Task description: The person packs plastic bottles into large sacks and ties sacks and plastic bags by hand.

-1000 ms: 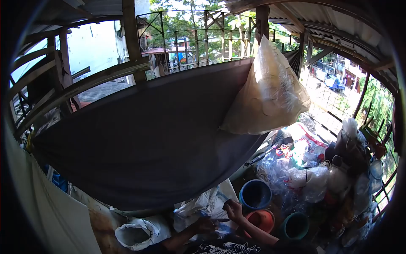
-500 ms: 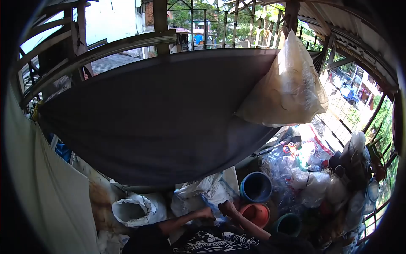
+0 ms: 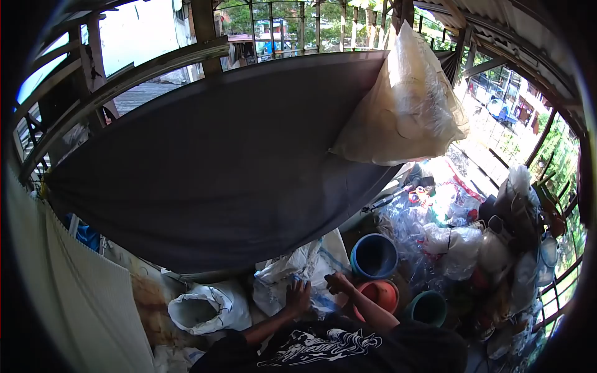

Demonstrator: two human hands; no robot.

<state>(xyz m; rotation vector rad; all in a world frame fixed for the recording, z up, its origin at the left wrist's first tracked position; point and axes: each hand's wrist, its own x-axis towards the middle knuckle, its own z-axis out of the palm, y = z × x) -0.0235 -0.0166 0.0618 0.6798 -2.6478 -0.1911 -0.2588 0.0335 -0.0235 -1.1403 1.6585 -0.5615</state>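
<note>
A crumpled white woven sack lies on the floor in front of me. My left hand is over its near part, fingers stretched out and apart, with nothing visible in it. Over the sack's right side is my right hand, its fingers curled closed. What they hold, if anything, is too small to tell. An orange-red bucket stands under my right forearm, with a blue bucket just beyond it. To the left is an open-mouthed white sack.
A dark cloth hangs across the front, and a filled translucent bag hangs at its right. A green bucket is at the right, near a heap of clear plastic. A pale curtain hangs on the left.
My left hand has risen a little and spread its fingers. My right hand has moved slightly right and down, still closed. The view has shifted, so the hanging bag appears higher.
</note>
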